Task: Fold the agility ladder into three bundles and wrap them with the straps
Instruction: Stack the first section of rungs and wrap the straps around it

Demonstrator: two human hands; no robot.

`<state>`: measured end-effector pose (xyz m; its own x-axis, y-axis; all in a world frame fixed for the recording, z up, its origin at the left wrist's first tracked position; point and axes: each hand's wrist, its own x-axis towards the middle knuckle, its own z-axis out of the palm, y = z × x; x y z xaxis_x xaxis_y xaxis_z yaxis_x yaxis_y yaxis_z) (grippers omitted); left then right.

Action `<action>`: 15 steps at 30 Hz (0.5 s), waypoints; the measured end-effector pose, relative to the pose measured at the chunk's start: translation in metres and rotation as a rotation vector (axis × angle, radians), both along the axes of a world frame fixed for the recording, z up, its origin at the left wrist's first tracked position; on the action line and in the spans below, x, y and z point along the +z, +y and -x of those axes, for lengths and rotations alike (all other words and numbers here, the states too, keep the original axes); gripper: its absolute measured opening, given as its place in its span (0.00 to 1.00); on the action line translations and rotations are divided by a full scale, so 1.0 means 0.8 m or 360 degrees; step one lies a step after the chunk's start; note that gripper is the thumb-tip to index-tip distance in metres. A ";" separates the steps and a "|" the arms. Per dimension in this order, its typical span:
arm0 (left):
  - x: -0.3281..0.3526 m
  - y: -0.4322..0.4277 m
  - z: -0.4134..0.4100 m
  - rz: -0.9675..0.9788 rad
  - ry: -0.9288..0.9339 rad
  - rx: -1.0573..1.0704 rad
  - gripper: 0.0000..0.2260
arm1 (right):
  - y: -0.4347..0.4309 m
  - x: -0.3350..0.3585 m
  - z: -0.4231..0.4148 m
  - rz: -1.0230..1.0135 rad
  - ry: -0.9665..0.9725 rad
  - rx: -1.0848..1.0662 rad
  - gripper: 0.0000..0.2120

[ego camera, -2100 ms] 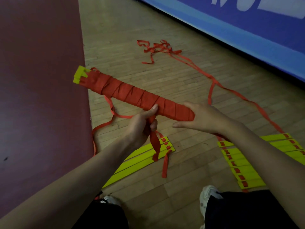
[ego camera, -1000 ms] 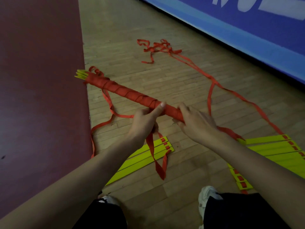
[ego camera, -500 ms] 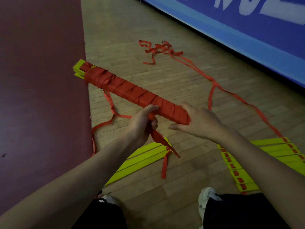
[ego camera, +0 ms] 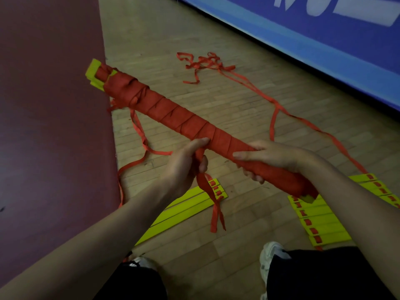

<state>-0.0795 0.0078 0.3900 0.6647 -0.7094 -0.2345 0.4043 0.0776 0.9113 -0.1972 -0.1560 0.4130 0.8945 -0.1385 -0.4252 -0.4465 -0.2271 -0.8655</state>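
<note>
- below the middle of the wrapped bundle, left hand grips the strap tail, probably to hold the wrap tight.
- toward its near end, right hand curls around it, steadying it above the floor.

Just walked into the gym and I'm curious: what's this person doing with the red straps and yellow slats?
A person is bundling an agility ladder. The right hand grips the near end of a long bundle of yellow plastic rungs wound in red fabric strap; the left hand grips its hanging strap tail at mid-length. Two more sets of flat yellow rungs lie unwrapped on the wooden floor, with loose red strap trailing off.
</note>
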 end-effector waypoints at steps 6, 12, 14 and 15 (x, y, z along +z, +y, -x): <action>-0.005 -0.002 0.008 -0.0418 -0.0577 -0.0165 0.14 | -0.009 -0.010 0.000 0.0126 -0.0016 -0.0056 0.11; -0.012 -0.006 0.008 -0.0569 -0.0723 -0.0148 0.11 | -0.013 -0.024 -0.011 0.0691 -0.0153 -0.0059 0.10; -0.009 -0.005 0.009 -0.0592 -0.0738 -0.0130 0.11 | -0.009 -0.023 -0.012 0.0980 -0.0162 -0.0005 0.12; -0.008 -0.005 0.010 -0.0608 -0.0729 -0.0119 0.11 | -0.005 -0.021 -0.012 0.1160 -0.0150 0.0013 0.13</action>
<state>-0.0872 0.0042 0.3837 0.7097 -0.6802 -0.1835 -0.0445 -0.3032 0.9519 -0.1879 -0.1601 0.3962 0.9249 -0.3499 -0.1490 -0.3736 -0.7628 -0.5278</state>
